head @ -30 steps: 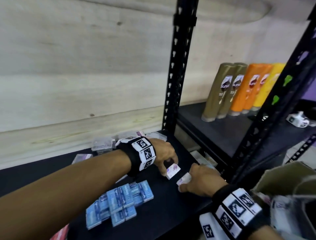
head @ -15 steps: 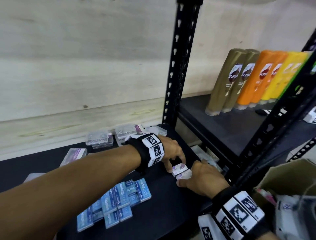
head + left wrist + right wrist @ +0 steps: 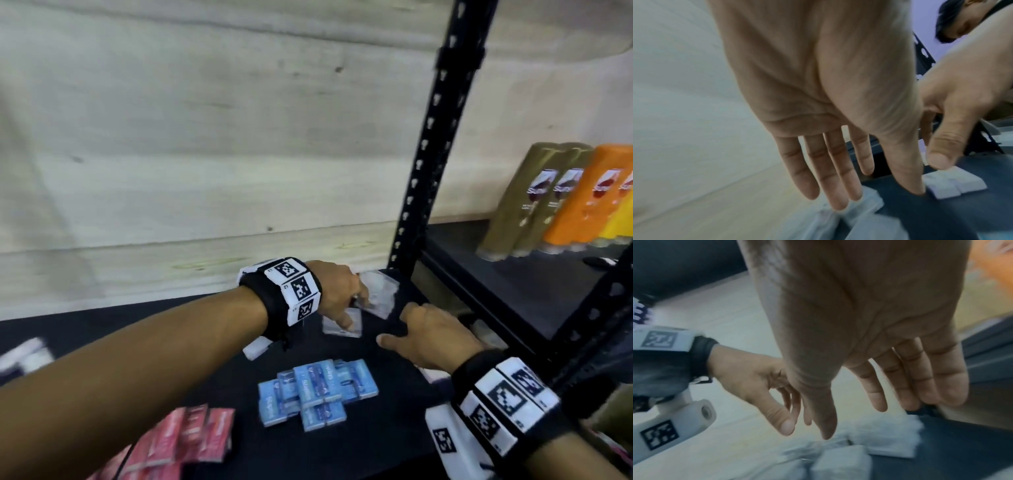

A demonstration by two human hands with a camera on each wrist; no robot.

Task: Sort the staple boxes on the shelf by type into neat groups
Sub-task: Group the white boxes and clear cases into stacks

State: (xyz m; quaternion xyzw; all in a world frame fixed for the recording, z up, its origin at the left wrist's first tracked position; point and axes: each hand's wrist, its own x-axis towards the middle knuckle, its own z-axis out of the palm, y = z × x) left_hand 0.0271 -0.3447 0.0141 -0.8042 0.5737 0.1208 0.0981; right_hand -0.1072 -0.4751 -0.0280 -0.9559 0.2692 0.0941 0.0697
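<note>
The left hand [image 3: 337, 291] was seen spread, its fingers [image 3: 824, 168] straight and slightly apart, reaching down over the clear plastic boxes [image 3: 378, 298] at the far right of the black shelf board [image 3: 205, 346]; whether the fingertips touched a box could not be told, for the pictures were blurred. The right hand [image 3: 431, 337] was likewise held open, fingers [image 3: 920, 378] extended and close together, nothing gripped, just right of the left hand and above the same clear boxes. Two small white staple boxes [image 3: 953, 185] were seen lying side by side, touching, beneath the right thumb. Nearer, a tight cluster of blue cardboard staple boxes [image 3: 318, 390] lay flat, and to the near left a group of red cardboard staple boxes [image 3: 191, 435]. A perforated black metal upright [image 3: 431, 154] stood just right of the hands; beyond it, olive-gold and orange plastic bottles [image 3: 561, 202] were ranged on the neighbouring shelf. A pale wooden wall [image 3: 205, 137] stood behind.
</note>
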